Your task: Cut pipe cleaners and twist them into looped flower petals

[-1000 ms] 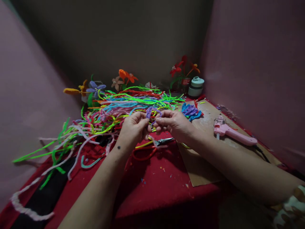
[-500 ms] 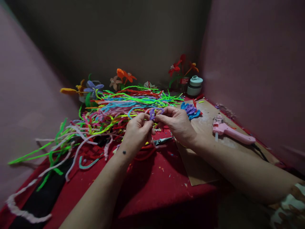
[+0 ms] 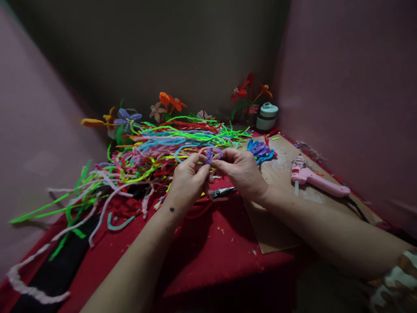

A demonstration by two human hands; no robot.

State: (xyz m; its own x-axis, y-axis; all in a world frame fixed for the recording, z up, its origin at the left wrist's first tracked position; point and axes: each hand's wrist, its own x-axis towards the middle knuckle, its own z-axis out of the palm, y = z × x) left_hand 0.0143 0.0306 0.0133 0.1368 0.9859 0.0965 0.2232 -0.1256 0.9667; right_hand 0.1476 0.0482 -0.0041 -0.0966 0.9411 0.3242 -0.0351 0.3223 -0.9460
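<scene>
The left hand (image 3: 188,178) and the right hand (image 3: 244,171) each pinch the purple fuzzy piece (image 3: 209,155) between thumb and fingers. It lies between the two sets of fingertips, above the red cloth (image 3: 211,261) and in front of the heap of coloured fuzzy stems (image 3: 182,141). There is one such piece in the hands, one pair of scissors (image 3: 223,191) just below them, one blue-and-purple bundle (image 3: 260,150) and one pink glue gun (image 3: 317,180) on the board (image 3: 276,174); the heaped stems are too tangled to count.
</scene>
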